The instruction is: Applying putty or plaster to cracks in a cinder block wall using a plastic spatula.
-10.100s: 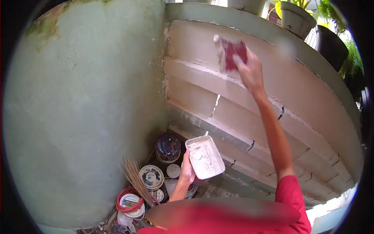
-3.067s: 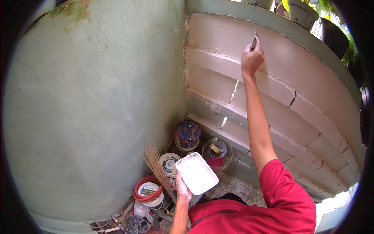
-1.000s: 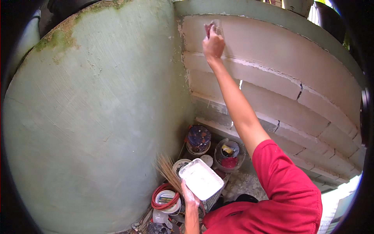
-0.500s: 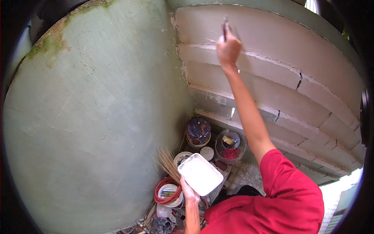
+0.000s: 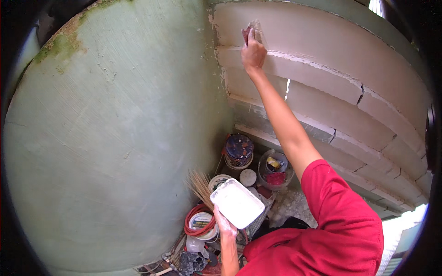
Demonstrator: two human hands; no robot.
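My right hand (image 5: 253, 54) is raised on an outstretched arm, closed around the dark reddish handle of a putty knife (image 5: 258, 30). Its pale, smeared blade is up against the top band of the pinkish stepped wall (image 5: 317, 32); whether it touches cannot be made out. Lower down, my left hand (image 5: 223, 223), with white smears on its fingers, grips the near left edge of a white rectangular tray (image 5: 237, 204). White paste appears to coat the inside of that tray, though the glare hides how much.
A greenish wall (image 5: 119, 138) rises on the left and meets the stepped wall in a corner. Below stand a paint-spattered bucket (image 5: 239, 148), a clear basin (image 5: 275, 170), a tub with red hose (image 5: 201, 222) and a bundle of thin sticks (image 5: 200, 186).
My right hand has swung left and slightly down along the top band, and the knife's blade has turned broadside into view. The tray in my left hand stays nearly in place.
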